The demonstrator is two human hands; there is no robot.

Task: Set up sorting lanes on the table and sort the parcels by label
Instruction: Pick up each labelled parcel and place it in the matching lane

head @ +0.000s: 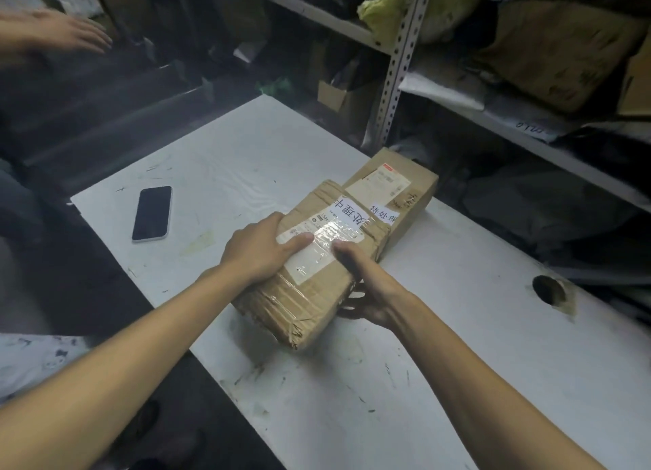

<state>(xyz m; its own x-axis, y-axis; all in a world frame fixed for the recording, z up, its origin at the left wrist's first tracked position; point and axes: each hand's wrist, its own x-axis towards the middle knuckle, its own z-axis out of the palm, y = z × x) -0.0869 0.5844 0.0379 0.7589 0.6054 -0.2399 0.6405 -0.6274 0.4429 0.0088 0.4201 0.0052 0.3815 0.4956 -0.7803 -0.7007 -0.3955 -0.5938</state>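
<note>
My left hand [259,249] and right hand [366,293] clamp the taped parcel [310,272]; pushing forward risks shoving the smaller box [394,188] beyond them off the tabletop [218,174].

I saw a scuffed white table [440,381] carrying a black smartphone [152,213] at nine o'clock and two touching brown cardboard parcels: a taped one [310,293] centrally, a smaller one [405,191] at one o'clock.

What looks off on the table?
The near parcel, held by left hand and right hand, is crumpled at its near corner, tape wrinkled. A phone lies loose on the table, and a round hole sits near its right edge.
</note>
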